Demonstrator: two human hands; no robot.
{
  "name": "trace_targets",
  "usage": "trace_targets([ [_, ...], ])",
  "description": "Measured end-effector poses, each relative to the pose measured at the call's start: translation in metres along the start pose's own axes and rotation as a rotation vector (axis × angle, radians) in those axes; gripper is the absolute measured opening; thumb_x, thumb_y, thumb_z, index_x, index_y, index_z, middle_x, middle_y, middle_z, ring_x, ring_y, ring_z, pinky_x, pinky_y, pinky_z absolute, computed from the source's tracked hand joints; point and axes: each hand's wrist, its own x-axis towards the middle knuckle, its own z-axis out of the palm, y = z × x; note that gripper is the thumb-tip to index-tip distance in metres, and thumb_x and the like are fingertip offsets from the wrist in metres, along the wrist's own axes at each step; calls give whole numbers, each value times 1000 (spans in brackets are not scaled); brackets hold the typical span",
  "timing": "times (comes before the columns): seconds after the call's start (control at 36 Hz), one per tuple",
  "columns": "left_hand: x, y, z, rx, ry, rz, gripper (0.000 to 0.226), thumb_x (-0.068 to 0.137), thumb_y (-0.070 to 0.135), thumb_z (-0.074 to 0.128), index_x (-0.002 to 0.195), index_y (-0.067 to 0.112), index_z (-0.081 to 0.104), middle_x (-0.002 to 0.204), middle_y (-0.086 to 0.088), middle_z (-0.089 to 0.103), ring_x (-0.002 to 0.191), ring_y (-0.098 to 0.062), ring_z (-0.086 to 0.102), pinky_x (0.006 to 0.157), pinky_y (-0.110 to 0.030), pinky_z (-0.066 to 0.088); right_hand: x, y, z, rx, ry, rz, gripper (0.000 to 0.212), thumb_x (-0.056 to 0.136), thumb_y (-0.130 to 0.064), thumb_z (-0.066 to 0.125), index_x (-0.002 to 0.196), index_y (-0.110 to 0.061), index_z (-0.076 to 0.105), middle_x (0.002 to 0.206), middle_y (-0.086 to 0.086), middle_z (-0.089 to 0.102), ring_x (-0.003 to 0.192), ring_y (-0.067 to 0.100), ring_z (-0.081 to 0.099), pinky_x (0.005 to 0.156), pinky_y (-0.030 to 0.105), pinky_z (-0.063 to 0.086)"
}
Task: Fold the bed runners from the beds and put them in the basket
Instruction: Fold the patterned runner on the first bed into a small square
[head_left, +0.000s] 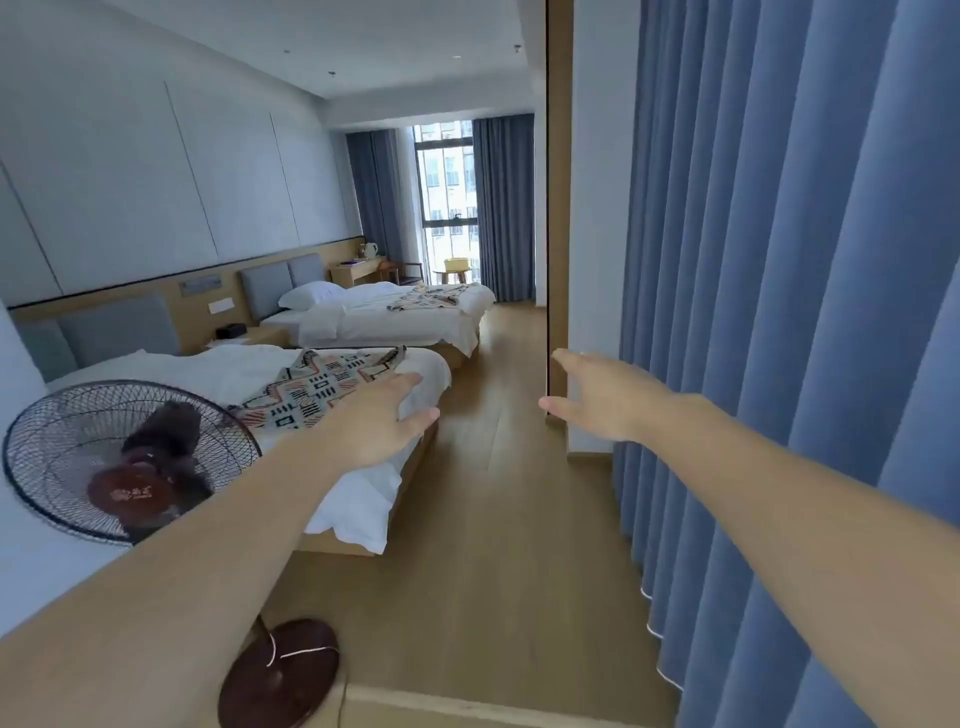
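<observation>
We stand at the near end of a long room, where the blue curtain (810, 312) fills the whole right side from ceiling to wooden floor (498, 545). Along the pale left wall stand two white beds: the near bed (363, 499) just ahead of us on the left and the far bed (405, 322) beyond it, well apart from us and closer to the window (448, 197). Beside the near bed, at lower left, we see a standing fan (130, 462), its round dark base (280, 675) resting on the floor. Each bed carries one patterned runner: the near bed runner (317, 389) lies rumpled across the foot end of its mattress, and the far bed runner (426, 299) lies likewise bunched across the foot of the far bed. A yellow basket (457, 264) sits on a small round table (451, 274) by the window, too small to show its contents. Both our bare arms reach forward. Our left hand (379, 421) is spread with fingers extended, empty, seen in front of the corner of the near bed just beside its runner; whether it touches the bedding we cannot tell. Our right hand (597, 400) is likewise spread and empty, held in the air near the curtain.
</observation>
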Motion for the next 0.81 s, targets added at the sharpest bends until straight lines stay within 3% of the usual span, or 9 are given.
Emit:
trace_targets([
  [0.11,27,-26,7,-2,-46,-20,63,96,48,44,149,18,28,155,-2,30,141,-20,28,113,-33,21,30,-4,14,-11,-31,34,72,95,-54,43,153,-23,15,155,8,29,135,29,39,103,41,40],
  [0.25,56,-51,27,12,-98,-1,62,97,47,42,149,17,28,155,-4,30,141,-22,29,113,-34,22,63,2,40,-31,-85,63,66,96,-54,42,148,-19,24,146,11,40,127,31,45,100,46,43],
  [0.5,112,-77,64,-18,-138,11,62,98,44,42,149,14,27,155,-4,31,140,-19,30,110,-27,21,127,35,83,-46,-140,81,63,95,-55,41,144,-18,29,142,12,43,122,31,48,97,47,44],
  [0.67,168,-80,89,-2,-156,-23,62,97,47,42,149,17,28,151,-4,35,131,-21,41,101,-28,30,187,71,106,-33,-154,61,65,95,-56,41,145,-18,27,144,10,41,124,30,46,97,46,43],
  [0.81,231,-78,114,4,-137,-49,51,98,43,45,136,10,44,141,-8,46,122,-24,48,90,-28,33,249,112,125,1,-164,30,65,95,-55,42,147,-19,26,144,11,41,124,30,47,97,47,44],
])
